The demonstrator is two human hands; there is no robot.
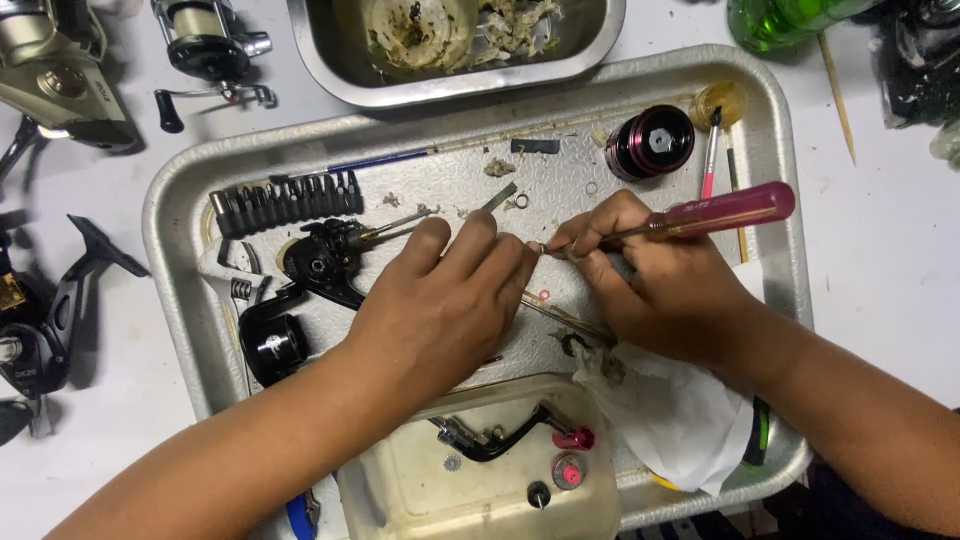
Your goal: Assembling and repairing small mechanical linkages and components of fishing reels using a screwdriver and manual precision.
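While right hand (660, 285) grips screwdriver (700, 217), left hand (445, 300) pinches small part, palm down.

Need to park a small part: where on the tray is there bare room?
Bare tray between the bit rack and the spool, and right of the screwdriver. Crowded around both hands, the black reel body and the tissue.

I work at a white table (880, 250), its top smudged and evenly lit from above, with soft shadows. A large metal tray (170, 215) sits in the middle of it, a steel basin (600, 40) beyond. Fishing reels (60, 80) lie off to my left, and a green bottle (780, 20) stands at the far right.
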